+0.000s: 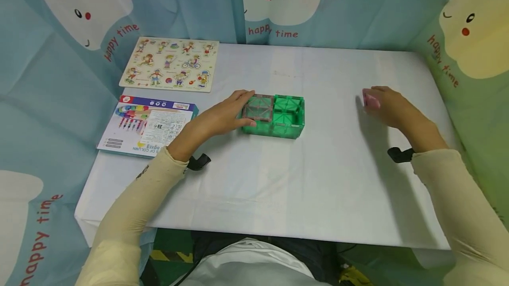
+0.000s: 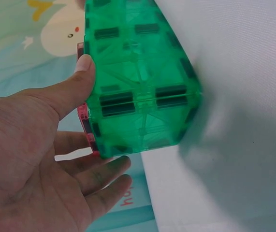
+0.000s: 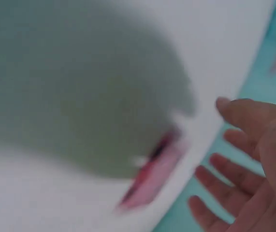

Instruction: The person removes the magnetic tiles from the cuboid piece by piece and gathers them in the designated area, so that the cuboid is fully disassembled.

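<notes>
A green see-through box of magnetic tiles (image 1: 289, 118) sits mid-table, with a pink see-through tile (image 1: 258, 107) lying over the left part of its top. My left hand (image 1: 222, 116) holds the box at its left end, the thumb (image 2: 82, 72) against the near face by the top edge and the fingers reaching round toward the far side. To the right, another pink tile (image 1: 371, 101) is beside my right hand (image 1: 393, 107). In the right wrist view that tile looks blurred, and the spread fingers (image 3: 229, 191) are apart from it.
A wooden picture board (image 1: 171, 65) with figures lies at the back left. Before it, partly behind my left arm, is a printed toy box (image 1: 147, 122). Patterned curtains (image 1: 191, 3) border the white table (image 1: 278, 180) at the back and sides.
</notes>
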A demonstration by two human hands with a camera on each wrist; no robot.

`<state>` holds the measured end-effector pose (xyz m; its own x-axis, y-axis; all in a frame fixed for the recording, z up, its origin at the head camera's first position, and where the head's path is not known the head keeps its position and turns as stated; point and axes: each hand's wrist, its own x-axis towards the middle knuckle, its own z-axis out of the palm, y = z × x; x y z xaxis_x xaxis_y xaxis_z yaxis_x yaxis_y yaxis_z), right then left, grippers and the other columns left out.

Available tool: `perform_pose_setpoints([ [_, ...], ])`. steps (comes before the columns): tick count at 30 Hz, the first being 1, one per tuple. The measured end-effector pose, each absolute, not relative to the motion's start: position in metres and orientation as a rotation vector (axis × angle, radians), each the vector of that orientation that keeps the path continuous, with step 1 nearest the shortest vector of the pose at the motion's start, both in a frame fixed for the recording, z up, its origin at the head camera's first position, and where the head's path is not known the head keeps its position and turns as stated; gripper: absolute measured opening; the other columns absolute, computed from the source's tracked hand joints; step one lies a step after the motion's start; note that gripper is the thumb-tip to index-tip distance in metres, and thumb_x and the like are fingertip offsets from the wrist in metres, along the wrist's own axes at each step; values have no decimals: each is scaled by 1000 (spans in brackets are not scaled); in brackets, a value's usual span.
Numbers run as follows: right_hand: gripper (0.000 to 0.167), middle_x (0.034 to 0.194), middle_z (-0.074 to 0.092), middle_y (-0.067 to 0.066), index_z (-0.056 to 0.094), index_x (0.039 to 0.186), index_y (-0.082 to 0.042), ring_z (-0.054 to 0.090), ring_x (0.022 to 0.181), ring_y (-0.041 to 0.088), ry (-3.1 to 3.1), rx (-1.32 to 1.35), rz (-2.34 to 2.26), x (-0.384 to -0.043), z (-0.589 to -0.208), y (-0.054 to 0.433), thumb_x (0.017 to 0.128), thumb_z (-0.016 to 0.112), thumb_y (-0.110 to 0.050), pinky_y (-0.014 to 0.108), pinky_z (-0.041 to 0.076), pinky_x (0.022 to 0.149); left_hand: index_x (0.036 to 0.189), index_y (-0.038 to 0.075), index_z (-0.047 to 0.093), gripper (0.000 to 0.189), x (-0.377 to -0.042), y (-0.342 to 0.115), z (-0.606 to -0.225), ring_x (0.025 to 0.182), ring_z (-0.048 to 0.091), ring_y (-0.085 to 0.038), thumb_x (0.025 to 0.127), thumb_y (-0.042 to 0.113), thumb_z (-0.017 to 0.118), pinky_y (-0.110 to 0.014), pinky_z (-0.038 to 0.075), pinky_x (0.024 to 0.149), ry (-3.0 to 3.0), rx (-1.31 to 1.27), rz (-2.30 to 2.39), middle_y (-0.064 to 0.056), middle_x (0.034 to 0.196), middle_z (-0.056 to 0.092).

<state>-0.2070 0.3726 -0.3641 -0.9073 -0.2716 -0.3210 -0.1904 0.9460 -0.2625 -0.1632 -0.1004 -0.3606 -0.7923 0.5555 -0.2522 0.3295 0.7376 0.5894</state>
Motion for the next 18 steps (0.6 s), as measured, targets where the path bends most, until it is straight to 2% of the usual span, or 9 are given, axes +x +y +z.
perform_pose_setpoints([
  [3, 57, 143, 51, 39, 50, 149, 6, 52, 129, 56, 2766, -394, -434, -197, -353, 331, 111, 55, -35, 72, 44, 105, 172, 16, 11, 93, -163, -99, -361, 159, 28, -30, 103, 47, 66, -49, 35, 124, 2520, 673, 741, -11, 175, 14],
  [5, 60, 134, 60, 35, 56, 142, 5, 61, 119, 49, 2747, -415, -527, -190, -347, 301, 111, 53, -45, 66, 49, 98, 172, 16, 11, 94, -163, -100, -361, 160, 27, -30, 103, 47, 66, -50, 34, 125, 2521, 668, 739, -11, 175, 13],
  [9, 64, 121, 69, 28, 58, 140, 1, 68, 107, 40, 2661, -421, -654, -177, -339, 252, 109, 49, -55, 61, 52, 94, 172, 15, 10, 94, -163, -100, -360, 160, 27, -30, 103, 47, 66, -49, 35, 125, 2520, 672, 733, -11, 175, 12],
  [13, 64, 113, 72, 26, 51, 144, 4, 71, 96, 35, 2594, -435, -693, -169, -339, 224, 109, 53, -50, 57, 53, 90, 172, 15, 10, 94, -164, -99, -361, 160, 27, -30, 103, 48, 66, -49, 35, 125, 2526, 680, 731, -11, 175, 13],
  [18, 62, 119, 71, 28, 39, 151, 7, 73, 101, 39, 2526, -397, -730, -167, -342, 214, 110, 58, -35, 57, 54, 93, 172, 14, 10, 95, -164, -100, -363, 160, 27, -30, 103, 47, 66, -49, 34, 125, 2523, 682, 737, -12, 175, 13],
])
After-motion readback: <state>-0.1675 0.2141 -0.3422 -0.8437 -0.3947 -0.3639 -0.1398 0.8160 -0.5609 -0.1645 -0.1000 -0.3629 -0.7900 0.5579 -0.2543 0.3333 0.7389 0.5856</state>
